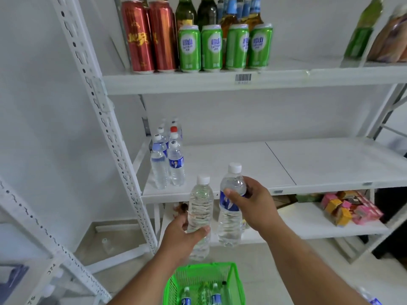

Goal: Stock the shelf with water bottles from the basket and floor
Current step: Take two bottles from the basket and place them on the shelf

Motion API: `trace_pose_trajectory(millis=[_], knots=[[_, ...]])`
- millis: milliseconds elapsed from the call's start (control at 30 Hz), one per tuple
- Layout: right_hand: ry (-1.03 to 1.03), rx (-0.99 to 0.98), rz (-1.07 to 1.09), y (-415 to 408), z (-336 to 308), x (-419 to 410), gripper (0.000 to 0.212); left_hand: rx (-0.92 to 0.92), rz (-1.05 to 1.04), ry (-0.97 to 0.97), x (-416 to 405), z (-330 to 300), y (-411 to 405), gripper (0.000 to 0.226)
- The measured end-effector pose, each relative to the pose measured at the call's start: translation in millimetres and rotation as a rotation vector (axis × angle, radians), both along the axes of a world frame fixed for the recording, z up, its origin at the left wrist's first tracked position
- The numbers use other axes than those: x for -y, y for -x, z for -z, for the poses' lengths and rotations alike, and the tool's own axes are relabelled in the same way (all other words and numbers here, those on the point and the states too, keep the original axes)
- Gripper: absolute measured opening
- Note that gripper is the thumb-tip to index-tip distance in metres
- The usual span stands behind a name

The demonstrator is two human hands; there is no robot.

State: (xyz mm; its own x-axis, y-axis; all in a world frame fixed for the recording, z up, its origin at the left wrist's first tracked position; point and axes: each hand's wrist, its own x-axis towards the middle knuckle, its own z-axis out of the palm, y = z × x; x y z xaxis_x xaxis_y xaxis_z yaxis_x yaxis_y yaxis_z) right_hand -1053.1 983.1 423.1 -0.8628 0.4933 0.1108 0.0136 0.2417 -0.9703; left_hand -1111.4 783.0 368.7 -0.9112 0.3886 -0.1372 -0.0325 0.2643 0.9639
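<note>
Both hands grip upright bottles: left hand (184,235) an unlabelled bottle (200,213) (white-capped), right hand (253,205) a blue-labelled bottle (231,208).

A white metal shelving unit (123,137) carries three boards. On the top board (220,81) stand two tall red cans (147,36), four green cans (224,47) and dark glass bottles (196,12) behind them. The middle white board (319,164) holds a cluster of clear plastic water bottles (167,159) at its left end. The lower board (308,223) bears pink and yellow cartons (350,208). A green plastic mesh basket (204,280) holding bottles sits on the pale floor (286,271).
</note>
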Motion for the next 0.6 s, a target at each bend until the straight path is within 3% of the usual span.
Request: trace_pose_trajectory(millis=[600], knots=[[-0.051, -0.040, -0.125, 29, -16, -112, 0.017, -0.026, -0.142, -0.031, -119, -13, 8, 0.040]])
